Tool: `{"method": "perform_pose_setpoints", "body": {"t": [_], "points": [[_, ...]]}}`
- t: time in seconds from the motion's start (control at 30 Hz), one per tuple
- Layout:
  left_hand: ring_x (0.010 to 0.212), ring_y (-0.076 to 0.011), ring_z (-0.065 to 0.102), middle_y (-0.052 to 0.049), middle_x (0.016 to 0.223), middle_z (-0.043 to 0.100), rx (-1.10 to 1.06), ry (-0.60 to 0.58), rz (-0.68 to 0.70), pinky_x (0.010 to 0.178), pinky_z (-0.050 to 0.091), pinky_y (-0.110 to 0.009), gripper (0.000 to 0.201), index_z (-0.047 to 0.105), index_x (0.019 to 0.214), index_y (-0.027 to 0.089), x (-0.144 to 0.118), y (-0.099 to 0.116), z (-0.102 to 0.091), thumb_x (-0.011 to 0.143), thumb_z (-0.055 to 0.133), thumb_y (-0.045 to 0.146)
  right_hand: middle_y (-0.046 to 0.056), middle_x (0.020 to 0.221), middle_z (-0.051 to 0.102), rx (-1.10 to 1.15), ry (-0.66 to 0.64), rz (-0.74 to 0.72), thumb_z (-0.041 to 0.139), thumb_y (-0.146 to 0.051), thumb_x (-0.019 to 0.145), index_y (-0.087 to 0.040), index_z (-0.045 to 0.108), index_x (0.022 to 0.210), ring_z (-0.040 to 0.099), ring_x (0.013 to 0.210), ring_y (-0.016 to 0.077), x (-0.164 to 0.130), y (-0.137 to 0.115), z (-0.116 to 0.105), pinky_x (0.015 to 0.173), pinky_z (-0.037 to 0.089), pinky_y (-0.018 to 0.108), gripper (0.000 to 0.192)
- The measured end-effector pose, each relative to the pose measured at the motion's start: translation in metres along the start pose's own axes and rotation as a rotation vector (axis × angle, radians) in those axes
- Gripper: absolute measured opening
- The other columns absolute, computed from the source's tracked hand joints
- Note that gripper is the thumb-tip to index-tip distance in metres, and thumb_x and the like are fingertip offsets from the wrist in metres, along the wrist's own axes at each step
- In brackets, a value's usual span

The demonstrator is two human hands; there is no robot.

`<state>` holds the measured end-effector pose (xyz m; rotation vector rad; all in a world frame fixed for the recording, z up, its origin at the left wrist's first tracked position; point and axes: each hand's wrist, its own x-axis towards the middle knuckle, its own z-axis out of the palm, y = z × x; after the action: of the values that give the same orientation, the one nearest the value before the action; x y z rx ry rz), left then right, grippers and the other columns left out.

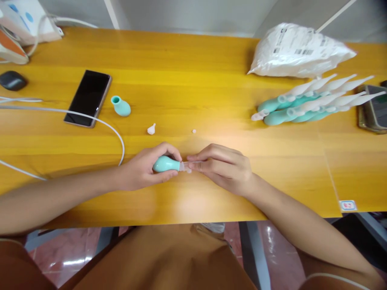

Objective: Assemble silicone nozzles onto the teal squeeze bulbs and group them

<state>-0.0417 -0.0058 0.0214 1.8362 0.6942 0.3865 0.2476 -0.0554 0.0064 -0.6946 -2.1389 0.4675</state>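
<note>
Yellow table (193, 80): left hand (142, 169) grips teal bulb (165, 163) — right hand (223, 167) pinches clear nozzle (189, 166) at its neck. Misaligned pressure could likely bend the nozzle — or pop it free.

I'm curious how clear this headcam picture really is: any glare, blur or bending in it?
Head view: a pale glare patch lies on the yellow table beyond the right hand; the table's far edge bows, wide-lens distortion; the white bag and the teal pile look soft and stretched near the edge; the left hand and its teal bulb are fairly sharp; shadows are faint.
</note>
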Motion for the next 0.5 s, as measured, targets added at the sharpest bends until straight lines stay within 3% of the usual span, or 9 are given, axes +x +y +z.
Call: {"method": "perform_pose_setpoints", "body": {"t": [0.33, 0.5], "points": [[0.088, -0.0178, 0.073, -0.002, 0.109, 0.077, 0.046, 0.004, -0.004, 0.077, 0.058, -0.029, 0.026, 0.065, 0.123, 0.023, -0.0018, -0.0013, 0.0005, 0.105, 0.071, 0.042, 0.011, 0.115, 0.085, -0.013, 0.006, -0.006, 0.079, -0.01, 0.104, -0.022, 0.079, 0.134, 0.087, 0.103, 0.0235, 0.0003, -0.0012, 0.002, 0.083, 0.074, 0.035, 0.033], [0.085, -0.0173, 0.071, -0.001, 0.107, 0.076, 0.056, 0.017, -0.009, 0.075, 0.056, -0.029, 0.026, 0.065, 0.121, 0.023, -0.0011, -0.0003, 0.0008, 0.105, 0.071, 0.042, 0.009, 0.117, 0.085, -0.027, 0.011, 0.003, 0.08, -0.012, 0.104, -0.026, 0.077, 0.138, 0.087, 0.103, 0.0227, -0.003, -0.0009, 0.0037, 0.082, 0.075, 0.034, 0.037]]}}
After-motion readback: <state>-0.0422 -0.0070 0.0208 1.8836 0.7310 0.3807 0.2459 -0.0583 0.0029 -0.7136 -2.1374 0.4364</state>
